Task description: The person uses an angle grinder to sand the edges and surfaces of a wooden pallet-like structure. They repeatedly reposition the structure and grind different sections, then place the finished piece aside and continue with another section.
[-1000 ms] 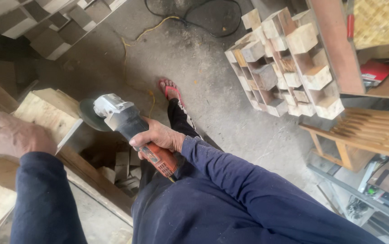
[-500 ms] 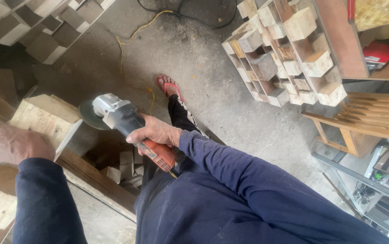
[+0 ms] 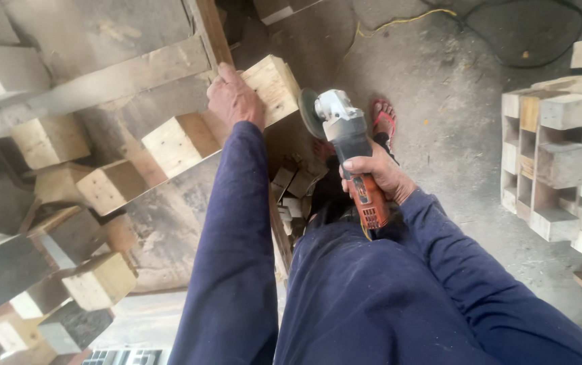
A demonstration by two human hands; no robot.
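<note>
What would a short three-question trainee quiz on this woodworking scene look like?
1. True or false: the right hand grips an angle grinder.
2. The left hand rests on: A) a wooden block, B) a yellow cable, C) a red sandal.
3. Fill in: the grinder's disc sits just to the ____ of the block in the picture.

Key: 1 true; 2 A; 3 right.

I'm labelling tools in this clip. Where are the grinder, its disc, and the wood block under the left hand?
grinder (image 3: 353,152), head view, on its grey body.
disc (image 3: 308,113), head view, on the disc's edge.
wood block (image 3: 276,84), head view, on its end face.
</note>
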